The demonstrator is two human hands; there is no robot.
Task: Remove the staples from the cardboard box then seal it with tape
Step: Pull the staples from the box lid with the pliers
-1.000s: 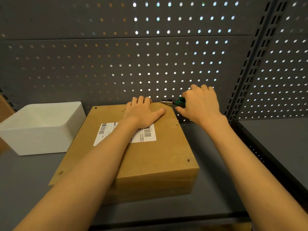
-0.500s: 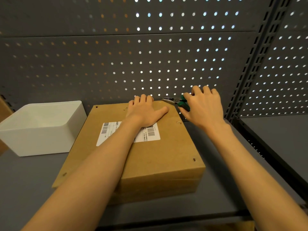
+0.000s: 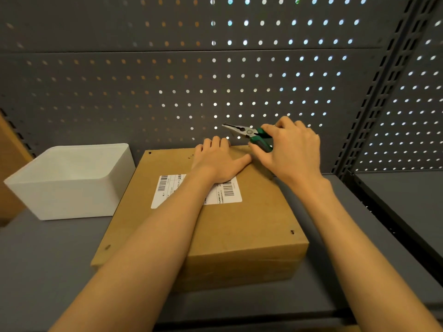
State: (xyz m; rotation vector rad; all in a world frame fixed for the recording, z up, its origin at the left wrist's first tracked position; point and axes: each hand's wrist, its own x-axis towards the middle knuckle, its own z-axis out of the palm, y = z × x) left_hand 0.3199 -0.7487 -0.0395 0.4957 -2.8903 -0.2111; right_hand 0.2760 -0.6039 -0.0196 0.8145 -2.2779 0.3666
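Note:
A flat brown cardboard box lies on the grey shelf, with a white barcode label on its lid and small dark marks near its corners. My left hand rests flat on the far part of the lid, fingers straight. My right hand grips green-handled pliers just above the box's far right edge. The metal jaws point left, slightly apart, above my left fingers. No tape is visible.
A white open bin stands to the left of the box. A grey pegboard wall rises right behind. A slotted upright and a second shelf bay lie to the right. Brown cardboard shows at the far left edge.
My right hand has lifted the pliers from behind the box and swung them leftward, above the lid's far edge. My left hand stays flat on the box.

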